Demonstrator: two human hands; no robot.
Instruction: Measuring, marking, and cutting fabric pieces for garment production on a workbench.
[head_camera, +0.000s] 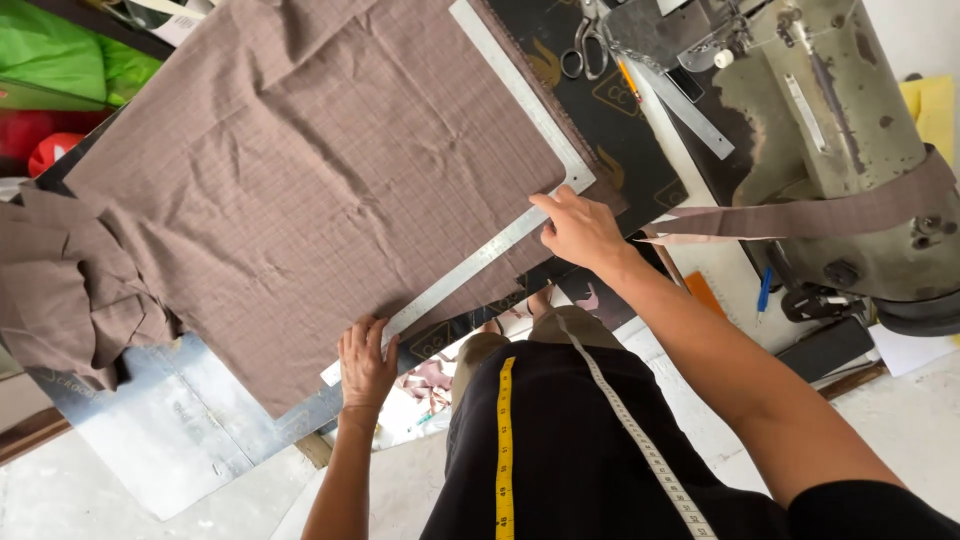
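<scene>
A brown checked cloth (300, 170) lies spread over the work table. A metal L-shaped square (520, 90) rests on it, one arm along the cloth's right edge, the other along its near edge. My left hand (365, 362) presses flat on the near end of the ruler arm and the cloth's hem. My right hand (578, 228) rests with fingers on the ruler near its corner. Neither hand grips anything.
A grey-green sewing machine (840, 130) stands at the right with a brown fabric strip (800, 215) draped across it. Scissors (584, 45) and a straight ruler (690, 105) lie at the back. A yellow tape measure (505, 450) hangs on my chest. Bunched cloth (70, 280) hangs left.
</scene>
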